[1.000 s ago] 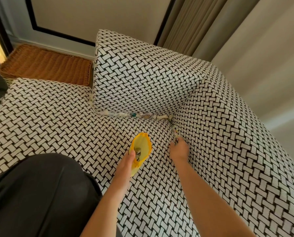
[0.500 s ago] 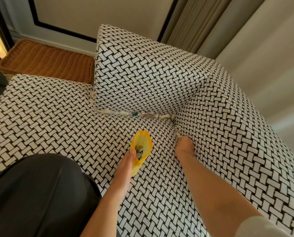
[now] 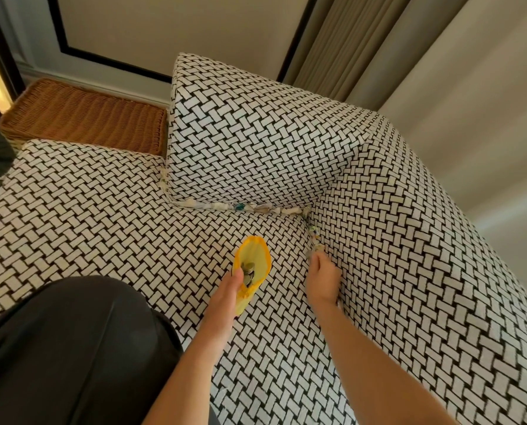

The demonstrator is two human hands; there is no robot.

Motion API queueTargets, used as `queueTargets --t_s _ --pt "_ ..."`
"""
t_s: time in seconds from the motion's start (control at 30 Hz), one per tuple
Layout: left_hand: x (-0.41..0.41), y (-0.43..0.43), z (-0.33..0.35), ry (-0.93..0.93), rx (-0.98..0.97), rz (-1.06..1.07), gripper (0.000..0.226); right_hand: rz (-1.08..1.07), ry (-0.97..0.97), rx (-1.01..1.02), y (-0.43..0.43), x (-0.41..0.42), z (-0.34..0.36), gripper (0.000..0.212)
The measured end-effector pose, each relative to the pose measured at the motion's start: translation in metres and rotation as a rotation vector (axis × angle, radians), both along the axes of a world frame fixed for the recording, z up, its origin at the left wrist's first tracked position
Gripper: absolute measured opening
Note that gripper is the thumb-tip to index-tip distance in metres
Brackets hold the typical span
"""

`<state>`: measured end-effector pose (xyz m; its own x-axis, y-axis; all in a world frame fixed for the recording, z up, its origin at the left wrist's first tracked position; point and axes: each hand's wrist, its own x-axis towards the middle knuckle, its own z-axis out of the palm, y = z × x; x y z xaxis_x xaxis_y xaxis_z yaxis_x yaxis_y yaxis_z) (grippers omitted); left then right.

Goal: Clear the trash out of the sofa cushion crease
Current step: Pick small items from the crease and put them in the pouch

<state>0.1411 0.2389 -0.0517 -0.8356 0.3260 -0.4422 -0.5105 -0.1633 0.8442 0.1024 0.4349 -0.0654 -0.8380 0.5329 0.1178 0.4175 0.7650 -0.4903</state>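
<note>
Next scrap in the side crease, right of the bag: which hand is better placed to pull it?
Right. The right hand sits at the side crease, its fingers just below the scraps wedged there. The left hand grips the yellow bag, holding its mouth open.

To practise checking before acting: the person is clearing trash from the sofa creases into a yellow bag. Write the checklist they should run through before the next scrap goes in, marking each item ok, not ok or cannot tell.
1. Left hand holds the yellow bag: ok.
2. Bag mouth open and facing up: ok.
3. Room in the bag above its contents: ok.
4. Right hand at the scraps in the side crease: ok.
5. Right hand actually pinching a scrap: cannot tell, the grip is hidden.
6. Back crease cleared: not ok, trash lines it.
</note>
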Motion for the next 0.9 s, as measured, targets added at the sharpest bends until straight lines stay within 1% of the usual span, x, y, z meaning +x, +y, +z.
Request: queueTargets --t_s 0.1,0.17,0.27,0.37,0.4,0.47,0.57,0.63,0.7,0.77,0.8,0.83,0.9 --pt "0.004 -0.001 0.005 0.037 -0.049 -0.021 0.076 0.019 0.061 -0.195 -0.029 0.025 0.006 0.020" --pt "0.008 -0.001 0.005 0.047 -0.081 -0.041 0.078 -0.012 0.096 -0.345 -0.047 0.041 0.009 0.025" --pt "0.018 -0.003 0.010 0.009 -0.098 -0.046 0.067 -0.077 0.139 -0.510 -0.069 0.058 0.011 0.031" --pt "0.026 -0.004 0.016 0.021 -0.104 -0.036 0.063 -0.148 0.262 -0.680 -0.084 0.064 0.031 0.028" --pt "0.029 -0.004 0.018 0.033 -0.109 -0.033 0.057 -0.135 0.295 -0.692 -0.087 0.066 0.040 0.027" --pt "0.035 -0.003 0.020 0.039 -0.096 -0.015 0.048 -0.019 0.305 -0.602 -0.093 0.072 0.059 0.025" --pt "0.041 -0.002 0.019 0.026 -0.094 0.014 0.049 0.158 0.206 -0.408 -0.100 0.080 0.072 0.021" --pt "0.043 -0.001 0.015 0.024 -0.127 0.023 0.047 0.184 0.165 -0.391 -0.099 0.082 0.068 0.015" --pt "0.044 -0.001 0.012 0.032 -0.162 0.017 0.047 0.121 0.188 -0.447 -0.094 0.084 0.058 0.016" --pt "0.046 -0.001 0.012 0.040 -0.172 0.013 0.056 -0.019 0.242 -0.477 -0.083 0.084 0.044 0.014" --pt "0.045 -0.001 0.011 0.042 -0.163 0.017 0.056 -0.098 0.247 -0.479 -0.075 0.082 0.037 0.013" --pt "0.045 -0.001 0.012 0.038 -0.156 0.018 0.053 -0.162 0.221 -0.467 -0.066 0.081 0.032 0.012" --pt "0.044 -0.002 0.012 0.038 -0.161 0.014 0.053 -0.215 0.107 -0.399 -0.046 0.077 0.023 0.014"
